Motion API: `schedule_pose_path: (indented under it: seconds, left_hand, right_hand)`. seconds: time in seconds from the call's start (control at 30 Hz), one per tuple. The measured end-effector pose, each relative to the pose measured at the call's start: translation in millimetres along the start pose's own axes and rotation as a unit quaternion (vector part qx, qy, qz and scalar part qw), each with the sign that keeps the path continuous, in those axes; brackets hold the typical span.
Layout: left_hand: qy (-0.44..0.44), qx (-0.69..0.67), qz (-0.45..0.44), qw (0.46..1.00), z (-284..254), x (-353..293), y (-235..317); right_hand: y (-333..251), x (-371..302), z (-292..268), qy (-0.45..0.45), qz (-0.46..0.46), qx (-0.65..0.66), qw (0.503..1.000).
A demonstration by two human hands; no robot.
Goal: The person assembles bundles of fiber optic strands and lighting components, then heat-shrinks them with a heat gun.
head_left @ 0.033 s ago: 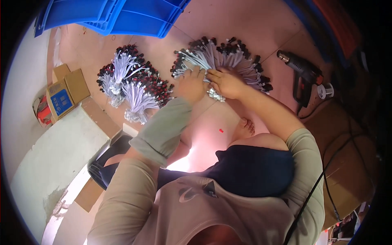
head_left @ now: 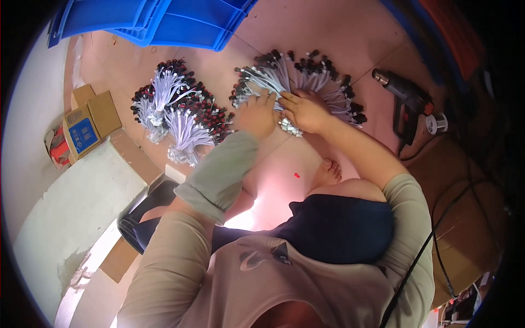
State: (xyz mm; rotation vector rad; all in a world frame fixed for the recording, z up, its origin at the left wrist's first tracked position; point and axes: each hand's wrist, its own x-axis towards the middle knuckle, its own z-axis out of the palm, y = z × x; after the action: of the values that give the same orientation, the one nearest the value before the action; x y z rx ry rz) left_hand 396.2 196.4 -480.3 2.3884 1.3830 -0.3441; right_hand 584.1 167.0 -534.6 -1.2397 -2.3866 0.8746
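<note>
A fanned bunch of white cables with black connectors [head_left: 268, 80] lies on the floor ahead of me. At its near, gathered part my left hand [head_left: 257, 116] presses in from the left, fingers curled on the cables. From the right, my right hand [head_left: 307, 112] closes over the same cables, its fingers reaching toward the left hand. White plug ends [head_left: 290, 127] of the bunch stick out below the hands. The fingertips and thumbs are partly hidden among the cables. To the left sit more bundled cables [head_left: 186, 128] with red and black connectors and white ends.
A black heat gun [head_left: 404, 98] lies at right, beside a small spool [head_left: 436, 123] and a brown carton [head_left: 465, 218] crossed by a black cord. Blue plastic crates [head_left: 186, 27] stand at the far left. Cardboard boxes [head_left: 104, 115] are by the left wall. My bare foot [head_left: 329, 172] rests near the hands.
</note>
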Motion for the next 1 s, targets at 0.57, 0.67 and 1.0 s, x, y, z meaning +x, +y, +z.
schedule_pose_path:
  seconds: [0.57,0.67,1.0]
  left_hand:
    - [0.094,0.053,-0.024,0.994,-1,-8,-12]
    - [0.098,0.042,0.115,0.988,-3,6,-28]
    - [-0.059,0.037,0.141,0.988,-18,35,-26]
  right_hand:
    - [-18,-9,-11,0.073,0.206,-0.039,0.975]
    - [-19,-3,-19,0.061,0.183,-0.015,0.981]
    - [-4,28,-2,-0.042,0.137,0.051,0.988]
